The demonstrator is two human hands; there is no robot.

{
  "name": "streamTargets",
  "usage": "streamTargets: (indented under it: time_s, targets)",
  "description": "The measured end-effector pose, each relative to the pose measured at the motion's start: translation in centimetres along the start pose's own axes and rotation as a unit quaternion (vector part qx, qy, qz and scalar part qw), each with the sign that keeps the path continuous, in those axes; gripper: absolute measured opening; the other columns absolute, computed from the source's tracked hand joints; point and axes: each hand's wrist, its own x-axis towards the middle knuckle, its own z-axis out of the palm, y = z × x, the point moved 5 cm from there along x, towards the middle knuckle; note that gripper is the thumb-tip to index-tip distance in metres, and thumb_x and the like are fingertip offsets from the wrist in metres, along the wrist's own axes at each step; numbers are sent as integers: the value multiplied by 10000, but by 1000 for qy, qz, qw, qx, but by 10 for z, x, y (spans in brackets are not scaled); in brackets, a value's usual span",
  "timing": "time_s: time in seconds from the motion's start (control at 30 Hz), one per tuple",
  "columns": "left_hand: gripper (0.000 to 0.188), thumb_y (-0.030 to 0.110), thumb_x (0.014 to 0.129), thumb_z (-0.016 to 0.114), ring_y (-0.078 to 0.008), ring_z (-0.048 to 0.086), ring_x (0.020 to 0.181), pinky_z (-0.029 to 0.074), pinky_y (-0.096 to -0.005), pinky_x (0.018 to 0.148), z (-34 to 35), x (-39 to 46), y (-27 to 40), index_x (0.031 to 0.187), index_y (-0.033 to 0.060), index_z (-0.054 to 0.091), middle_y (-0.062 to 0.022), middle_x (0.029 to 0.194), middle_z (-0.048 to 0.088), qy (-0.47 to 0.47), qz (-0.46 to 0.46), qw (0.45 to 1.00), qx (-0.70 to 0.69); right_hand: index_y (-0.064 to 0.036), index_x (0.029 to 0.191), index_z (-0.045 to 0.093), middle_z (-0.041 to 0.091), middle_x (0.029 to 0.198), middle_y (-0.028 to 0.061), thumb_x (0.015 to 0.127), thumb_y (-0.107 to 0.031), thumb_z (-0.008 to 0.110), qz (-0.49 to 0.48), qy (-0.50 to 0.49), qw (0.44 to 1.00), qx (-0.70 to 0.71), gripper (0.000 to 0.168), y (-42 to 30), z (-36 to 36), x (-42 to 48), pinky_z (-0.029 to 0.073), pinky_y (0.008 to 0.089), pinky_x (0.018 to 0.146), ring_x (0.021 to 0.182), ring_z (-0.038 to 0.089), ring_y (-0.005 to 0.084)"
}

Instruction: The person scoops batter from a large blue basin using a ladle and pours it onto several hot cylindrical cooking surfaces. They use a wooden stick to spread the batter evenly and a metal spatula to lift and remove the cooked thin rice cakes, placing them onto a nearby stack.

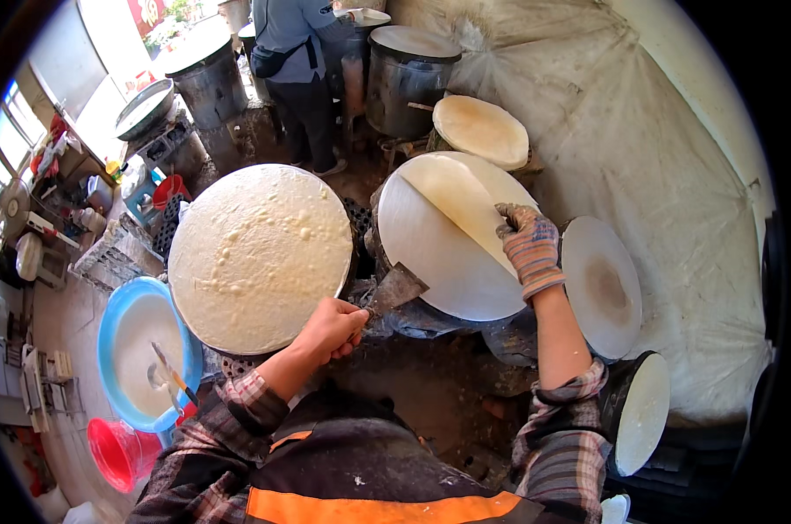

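Note:
My bare left hand (pixel 335 327) is closed around the handle of a metal scraper (pixel 398 288), its wide blade pointing right. In a striped knit glove, my right hand (pixel 531 245) pinches the edge of a thin pancake sheet (pixel 464 190). That sheet covers the upper right part of a round griddle (pixel 434 262), and its straight edge crosses the pale surface diagonally. On the griddle to the left lies a full round of bubbled, pale batter sheet (pixel 261 255), close to my left hand.
A blue basin (pixel 107 347) of pale batter with utensils stands at the left, above a red bucket (pixel 123 452). Beyond the griddles, a person (pixel 297 72) stands among large drums (pixel 408 85). More round plates (pixel 601 288) line the right side, by a draped plastic sheet (pixel 605 131).

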Motion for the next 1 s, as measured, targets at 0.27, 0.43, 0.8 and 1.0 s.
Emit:
streamTargets:
  time_s: [0.27,0.43,0.8,1.0]
  targets:
    - [350,268,837,480,-85,382,321,247,-232,287,5,0,-4,568,46,503,-7,442,435,-3,6,1000,9,-145,983,643,645,931,100,731,-212,619,42,51,996,57,262,44,-59,66,474,351,747,858,609,276]
    - [348,266,832,478,-81,384,323,253,-228,294,8,-1,-9,562,47,500,-6,436,428,-19,15,1000,8,-113,966,651,658,908,88,737,-195,637,74,218,972,-40,243,35,-169,48,482,293,721,801,630,234]
    - [249,170,847,512,-65,391,362,257,-217,313,99,-16,-27,651,18,537,-20,531,485,-291,-11,955,50,4,968,631,642,856,65,705,47,647,225,315,917,99,267,-10,-297,-176,478,251,721,773,585,131]
    - [228,160,865,513,-63,382,351,250,-213,306,152,-31,-61,700,7,547,-35,531,477,-429,3,881,198,-5,948,640,659,827,64,683,20,672,465,279,840,-26,267,-12,-323,-356,476,233,667,716,588,113]
